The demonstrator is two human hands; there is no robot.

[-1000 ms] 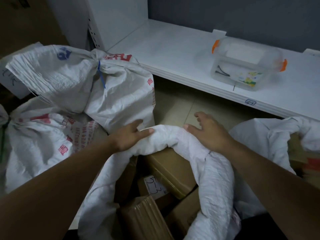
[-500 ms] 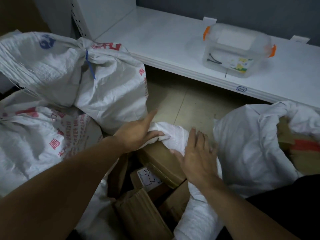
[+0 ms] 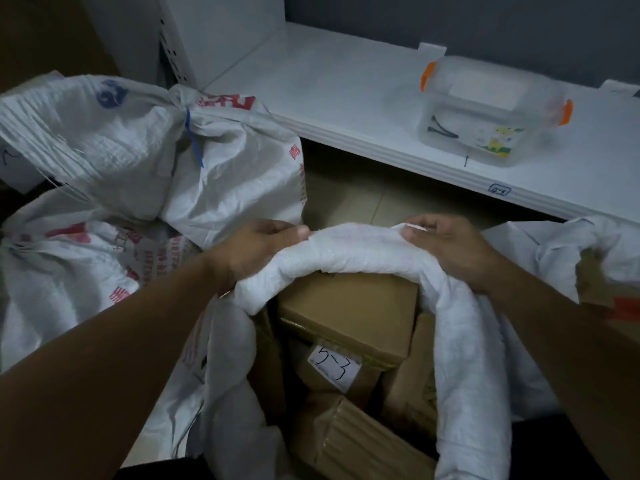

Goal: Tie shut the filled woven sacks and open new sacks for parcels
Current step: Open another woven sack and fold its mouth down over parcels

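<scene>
Over the open sack [image 3: 363, 252] of boxes [image 3: 349, 306], the left hand [image 3: 256, 251] and right hand [image 3: 446, 247] each gripped its rolled rim, fingers curled tight.

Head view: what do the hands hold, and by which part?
Both hold the sack by its rolled rim, at the far side: left hand and right hand set apart.

wall [image 3: 485, 19]: dark grey | shelf [image 3: 346, 95]: white | floor [image 3: 363, 202]: beige tile | light: dim

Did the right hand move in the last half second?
Yes. The right hand moved outward, beyond the brown cardboard box, gripping the white woven sack's rolled rim.
</scene>
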